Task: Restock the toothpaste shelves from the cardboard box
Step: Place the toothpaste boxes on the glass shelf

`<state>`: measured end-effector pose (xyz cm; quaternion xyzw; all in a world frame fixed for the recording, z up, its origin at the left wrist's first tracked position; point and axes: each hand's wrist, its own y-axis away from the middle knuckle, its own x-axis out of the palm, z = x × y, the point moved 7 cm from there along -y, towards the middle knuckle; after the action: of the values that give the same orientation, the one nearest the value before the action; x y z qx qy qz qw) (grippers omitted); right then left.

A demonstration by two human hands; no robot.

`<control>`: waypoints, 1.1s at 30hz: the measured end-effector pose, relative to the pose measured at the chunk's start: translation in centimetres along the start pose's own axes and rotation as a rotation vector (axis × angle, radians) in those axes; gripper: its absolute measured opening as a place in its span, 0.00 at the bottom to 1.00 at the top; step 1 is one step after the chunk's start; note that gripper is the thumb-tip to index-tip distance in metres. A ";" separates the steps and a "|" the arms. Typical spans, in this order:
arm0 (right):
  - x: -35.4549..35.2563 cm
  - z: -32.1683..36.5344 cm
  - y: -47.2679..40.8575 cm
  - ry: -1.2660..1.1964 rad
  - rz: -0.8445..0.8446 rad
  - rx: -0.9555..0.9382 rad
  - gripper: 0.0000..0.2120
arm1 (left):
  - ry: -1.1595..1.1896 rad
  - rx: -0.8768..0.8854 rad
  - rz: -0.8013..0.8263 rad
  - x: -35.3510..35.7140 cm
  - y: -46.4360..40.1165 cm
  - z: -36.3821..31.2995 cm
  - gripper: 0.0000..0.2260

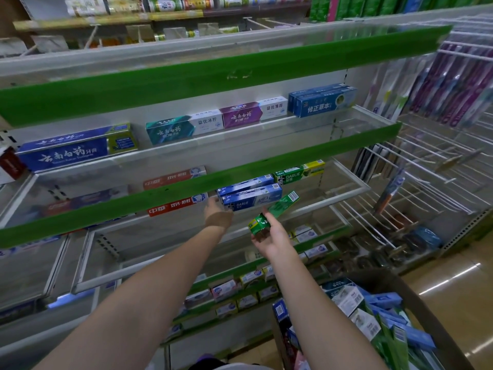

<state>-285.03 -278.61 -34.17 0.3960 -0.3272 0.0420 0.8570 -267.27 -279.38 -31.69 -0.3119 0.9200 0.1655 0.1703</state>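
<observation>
Shop shelving with green front strips (202,78) fills your view, each shelf fenced by a clear plastic rail. On the upper shelf (266,134) toothpaste boxes stand along the back edge: a blue box (72,153) toward the left end, a teal-and-white one (184,128) and a purple-and-white one (253,112) in the middle, and a blue pair (322,101) near the right end.

On the shelf below (344,188), red boxes (174,177) sit left of centre, two blue Darlie boxes (249,196) lie stacked near the front edge, and a green-and-yellow Darlie box (300,172) rests toward the back right corner.

Your left hand (216,213), a tan band at its wrist, reaches to the left end of the blue Darlie boxes; its fingers are behind the green strip and the boxes, so you cannot tell whether they grip anything. Your right hand (272,236) holds a green toothpaste box (274,209) from underneath, fingers curled round its near end, the far end tilted up toward the shelf just beside the blue stack.

At the bottom right, the cardboard box (426,303) holds a jumble of blue, white and green toothpaste boxes (373,313). Wire racks with hanging toothbrush packs (453,84) stand at the right.
</observation>
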 end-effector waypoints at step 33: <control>-1.5 1.0 0.1 0.038 0.006 0.015 0.24 | -1.227 0.445 0.161 5.6 0.3 -3.0 0.42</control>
<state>-286.76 -278.97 -34.48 0.4007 -0.3118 0.0544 0.8598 -272.27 -283.29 -31.31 -0.0485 0.6885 0.1314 0.7115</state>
